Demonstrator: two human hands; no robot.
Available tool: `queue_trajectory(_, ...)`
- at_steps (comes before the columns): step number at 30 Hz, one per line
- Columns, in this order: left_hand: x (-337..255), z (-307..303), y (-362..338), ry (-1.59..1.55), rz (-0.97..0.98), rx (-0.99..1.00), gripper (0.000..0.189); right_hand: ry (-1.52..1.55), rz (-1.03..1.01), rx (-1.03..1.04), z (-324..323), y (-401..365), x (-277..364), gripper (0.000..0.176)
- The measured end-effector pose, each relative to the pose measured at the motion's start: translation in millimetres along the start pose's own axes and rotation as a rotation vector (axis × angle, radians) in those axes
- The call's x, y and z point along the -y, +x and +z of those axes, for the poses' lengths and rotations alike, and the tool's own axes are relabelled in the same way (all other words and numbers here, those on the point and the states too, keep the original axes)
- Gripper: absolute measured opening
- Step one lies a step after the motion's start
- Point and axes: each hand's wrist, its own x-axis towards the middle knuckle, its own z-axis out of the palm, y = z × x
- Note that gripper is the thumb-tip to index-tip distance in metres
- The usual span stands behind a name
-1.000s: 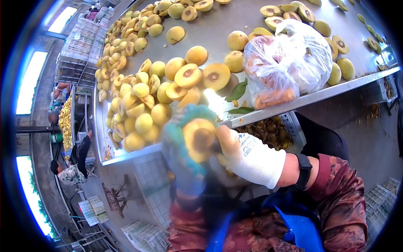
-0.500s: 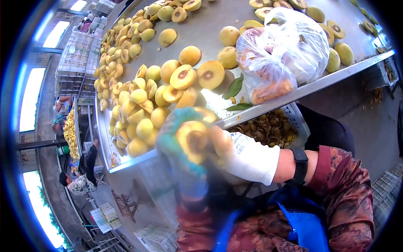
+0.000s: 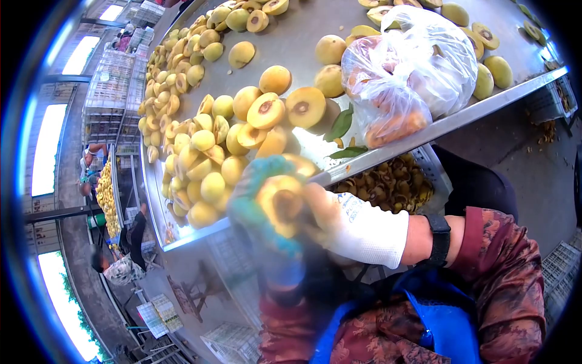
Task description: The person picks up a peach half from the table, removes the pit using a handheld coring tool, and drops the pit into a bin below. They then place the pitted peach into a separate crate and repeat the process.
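Note:
A halved yellow peach, its cut face turned up with a dark brown hollow in the middle, is gripped in my left hand, which wears a teal and blue-grey glove. My right hand, in a white knit glove, has its fingers closed right against the peach's cut side; blur hides whatever is in them. Both hands are just off the front edge of the metal table. Close beyond them lies a heap of peach halves, some cut side up.
A clear plastic bag with orange-coloured contents sits at the table's edge beside green leaves. Under the edge stands a crate of brown-yellow scraps. At far left, a co-worker is near another fruit-laden table.
The camera view has shifted slightly. Both hands stay together on the same peach half, with only small movement at the fingers.

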Motion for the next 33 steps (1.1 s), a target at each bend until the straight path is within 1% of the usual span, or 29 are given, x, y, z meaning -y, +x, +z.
queue_trajectory(1, -3, 0, 0, -0.068, -0.032, 0.024, 0.04, 0.011, 0.029, 0.004, 1, -1, -1, 0.057)
queue_trajectory(2, -2, -1, 0, -0.062, -0.028, 0.023, 0.04, 0.069, 0.11, 0.017, 1, -5, 4, 0.057)
queue_trajectory(4, 1, -3, -1, -0.047, -0.018, 0.023, 0.041, 0.141, 0.189, 0.028, -3, -9, 17, 0.053)
queue_trajectory(5, 3, -4, -2, -0.039, -0.014, 0.024, 0.041, 0.154, 0.19, 0.026, -6, -11, 26, 0.049)
queue_trajectory(6, 4, -5, -3, -0.032, -0.01, 0.025, 0.041, 0.07, 0.158, 0.026, -7, -12, 26, 0.044)
queue_trajectory(7, 4, -7, -1, -0.06, -0.051, 0.052, 0.042, -0.015, 0.125, 0.024, -9, -13, 26, 0.04)
queue_trajectory(8, 4, -9, 1, -0.088, -0.093, 0.078, 0.043, -0.2, 0.058, 0.026, -10, -13, 23, 0.036)
queue_trajectory(9, 3, -12, 7, -0.152, -0.181, 0.128, 0.044, -0.385, -0.01, 0.03, -11, -13, 22, 0.035)
queue_trajectory(10, 2, -13, 11, -0.215, -0.266, 0.177, 0.045, -0.341, 0.087, 0.07, -12, -14, 24, 0.035)
queue_trajectory(13, 9, -10, 15, -0.386, -0.245, 0.166, 0.054, -0.168, 0.351, 0.158, -23, -5, 55, 0.039)
queue_trajectory(14, -2, 5, 11, -0.472, -0.218, 0.032, 0.06, -0.086, 0.427, 0.174, -28, -1, 69, 0.038)
queue_trajectory(15, 3, 7, 8, -0.415, -0.144, 0.024, 0.06, -0.002, 0.501, 0.191, -32, 2, 78, 0.038)
queue_trajectory(16, 12, 6, 4, -0.356, -0.067, 0.018, 0.06, 0.002, 0.525, 0.212, -33, 4, 81, 0.043)
queue_trajectory(17, 17, 5, 3, -0.298, 0.007, 0.011, 0.061, -0.076, 0.439, 0.188, -31, 2, 74, 0.044)
queue_trajectory(18, 15, 0, 5, -0.352, 0.019, 0.122, 0.055, -0.153, 0.356, 0.166, -26, -2, 59, 0.045)
queue_trajectory(19, 16, -5, 4, -0.373, -0.053, 0.134, 0.054, -0.228, 0.276, 0.145, -23, -6, 48, 0.046)
queue_trajectory(21, 16, -11, 1, -0.408, -0.199, 0.159, 0.053, -0.255, 0.274, 0.166, -22, -10, 42, 0.046)
queue_trajectory(22, 11, -9, 2, -0.278, -0.225, 0.143, 0.061, -0.268, 0.274, 0.174, -22, -12, 41, 0.047)
queue_trajectory(25, 23, -20, 13, -0.246, -0.185, 0.331, 0.061, -0.013, 0.548, 0.322, -31, -11, 63, 0.048)
queue_trajectory(26, 17, -23, 17, -0.299, -0.255, 0.404, 0.06, -0.031, 0.554, 0.325, -30, -12, 62, 0.049)
queue_trajectory(28, 7, -23, 16, -0.315, -0.345, 0.433, 0.049, -0.069, 0.564, 0.335, -28, -15, 59, 0.05)
queue_trajectory(29, 3, -23, 17, -0.325, -0.39, 0.449, 0.044, 0.049, 0.605, 0.353, -28, -15, 60, 0.048)
queue_trajectory(30, 1, -27, 21, -0.276, -0.454, 0.5, 0.044, 0.167, 0.647, 0.37, -29, -16, 61, 0.047)
queue_trajectory(31, 1, -28, 23, -0.275, -0.454, 0.529, 0.044, 0.286, 0.69, 0.386, -29, -16, 61, 0.045)
queue_trajectory(33, 3, -31, 25, -0.27, -0.452, 0.583, 0.045, 0.245, 0.659, 0.404, -27, -17, 57, 0.041)
